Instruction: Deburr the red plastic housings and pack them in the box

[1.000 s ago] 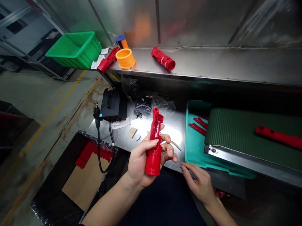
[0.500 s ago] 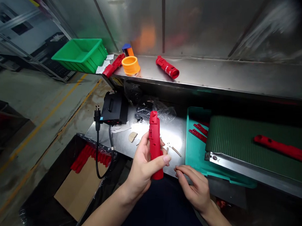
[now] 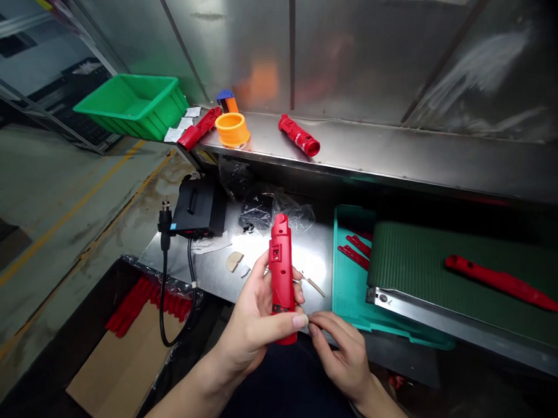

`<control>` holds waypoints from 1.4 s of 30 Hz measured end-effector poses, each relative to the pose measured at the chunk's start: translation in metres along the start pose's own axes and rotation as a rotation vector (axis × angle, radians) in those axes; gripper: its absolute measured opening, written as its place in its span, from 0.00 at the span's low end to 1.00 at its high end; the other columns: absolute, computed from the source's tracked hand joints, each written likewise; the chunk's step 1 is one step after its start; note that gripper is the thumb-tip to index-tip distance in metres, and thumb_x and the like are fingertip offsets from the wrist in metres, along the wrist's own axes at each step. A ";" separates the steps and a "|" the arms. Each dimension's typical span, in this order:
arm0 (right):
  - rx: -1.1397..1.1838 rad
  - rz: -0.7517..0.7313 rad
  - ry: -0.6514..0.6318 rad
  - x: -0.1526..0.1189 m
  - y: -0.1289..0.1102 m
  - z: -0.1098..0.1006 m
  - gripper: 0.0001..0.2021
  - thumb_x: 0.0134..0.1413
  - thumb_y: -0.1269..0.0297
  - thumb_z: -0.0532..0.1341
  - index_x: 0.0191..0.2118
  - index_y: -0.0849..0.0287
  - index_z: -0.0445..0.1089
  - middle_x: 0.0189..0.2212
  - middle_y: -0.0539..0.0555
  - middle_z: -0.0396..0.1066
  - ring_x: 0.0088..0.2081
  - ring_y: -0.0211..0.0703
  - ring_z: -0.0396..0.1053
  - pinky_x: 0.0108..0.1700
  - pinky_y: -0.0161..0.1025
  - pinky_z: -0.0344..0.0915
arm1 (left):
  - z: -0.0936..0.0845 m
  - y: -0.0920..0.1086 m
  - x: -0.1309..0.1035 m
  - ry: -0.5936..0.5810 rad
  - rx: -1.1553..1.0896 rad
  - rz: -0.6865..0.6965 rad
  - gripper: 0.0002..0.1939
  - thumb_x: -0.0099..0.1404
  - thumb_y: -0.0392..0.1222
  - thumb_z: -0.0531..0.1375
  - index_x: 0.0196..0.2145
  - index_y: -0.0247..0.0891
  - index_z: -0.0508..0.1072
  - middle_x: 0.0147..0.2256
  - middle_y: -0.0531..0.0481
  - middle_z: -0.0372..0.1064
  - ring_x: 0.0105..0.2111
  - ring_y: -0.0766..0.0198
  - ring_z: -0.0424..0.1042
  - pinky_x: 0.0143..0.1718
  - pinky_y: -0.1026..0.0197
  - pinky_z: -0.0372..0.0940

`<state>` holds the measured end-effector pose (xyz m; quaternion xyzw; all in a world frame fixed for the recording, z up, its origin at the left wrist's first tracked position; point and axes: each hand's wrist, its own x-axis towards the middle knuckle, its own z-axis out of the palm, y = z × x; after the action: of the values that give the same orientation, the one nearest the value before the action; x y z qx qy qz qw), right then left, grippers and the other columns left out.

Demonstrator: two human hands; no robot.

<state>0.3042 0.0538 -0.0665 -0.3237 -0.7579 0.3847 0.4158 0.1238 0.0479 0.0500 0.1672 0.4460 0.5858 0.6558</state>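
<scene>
Left hand [image 3: 254, 322] wraps red tube [image 3: 281, 280]: likely light, stiff; best held toward 6 o'clock. Right hand [image 3: 342, 350] pinched, contents unclear.

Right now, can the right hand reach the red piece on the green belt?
Probably yes: nothing covers the red piece, though the right hand must pass over the metal edge of the belt.

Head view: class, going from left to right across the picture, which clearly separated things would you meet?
Green rectangular plastic bin, orange plastic ring, red tubular plastic part in the left hand, right hand, long narrow red plastic piece on the green ribbed belt.
</scene>
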 end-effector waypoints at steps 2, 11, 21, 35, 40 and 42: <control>-0.013 0.003 0.050 0.002 0.000 -0.001 0.10 0.64 0.77 0.61 0.45 0.57 0.75 0.36 0.56 0.79 0.36 0.46 0.79 0.38 0.39 0.76 | 0.000 0.002 0.002 -0.038 -0.014 -0.055 0.36 0.48 0.29 0.75 0.52 0.42 0.67 0.39 0.51 0.67 0.32 0.68 0.67 0.28 0.68 0.66; -0.145 -0.263 0.078 0.050 -0.033 -0.028 0.27 0.74 0.59 0.51 0.73 0.55 0.53 0.68 0.63 0.61 0.70 0.63 0.57 0.69 0.66 0.58 | 0.003 -0.008 -0.001 -0.118 0.053 -0.165 0.33 0.52 0.32 0.74 0.54 0.40 0.67 0.33 0.54 0.68 0.25 0.72 0.64 0.23 0.71 0.63; -0.254 -0.251 0.032 0.073 -0.023 -0.018 0.36 0.73 0.41 0.38 0.77 0.56 0.39 0.77 0.60 0.29 0.75 0.67 0.37 0.72 0.69 0.44 | -0.002 -0.007 -0.004 -0.192 0.022 -0.194 0.26 0.55 0.33 0.71 0.49 0.39 0.68 0.31 0.54 0.69 0.18 0.77 0.62 0.18 0.73 0.57; 0.124 0.059 0.116 0.018 0.012 -0.016 0.25 0.72 0.49 0.56 0.66 0.55 0.66 0.59 0.61 0.72 0.58 0.57 0.72 0.60 0.52 0.68 | -0.029 -0.025 0.007 -0.530 -0.444 0.017 0.31 0.66 0.38 0.63 0.65 0.44 0.63 0.37 0.51 0.66 0.20 0.74 0.62 0.17 0.71 0.69; 0.188 0.834 0.056 -0.100 0.080 0.005 0.22 0.54 0.39 0.66 0.30 0.55 0.79 0.29 0.56 0.78 0.35 0.55 0.78 0.41 0.45 0.75 | -0.027 -0.023 0.009 -0.474 -0.345 0.022 0.27 0.68 0.37 0.61 0.63 0.43 0.64 0.34 0.54 0.68 0.16 0.76 0.61 0.17 0.70 0.69; 0.145 1.000 0.127 -0.148 0.102 -0.002 0.24 0.47 0.37 0.70 0.23 0.56 0.75 0.20 0.53 0.73 0.25 0.52 0.74 0.29 0.44 0.73 | -0.022 -0.020 0.009 -0.376 -0.210 -0.003 0.28 0.66 0.35 0.64 0.61 0.45 0.64 0.34 0.55 0.68 0.17 0.76 0.63 0.18 0.69 0.69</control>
<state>0.3890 -0.0150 -0.2093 -0.6400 -0.4549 0.5678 0.2473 0.1184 0.0441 0.0195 0.2035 0.2523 0.5864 0.7423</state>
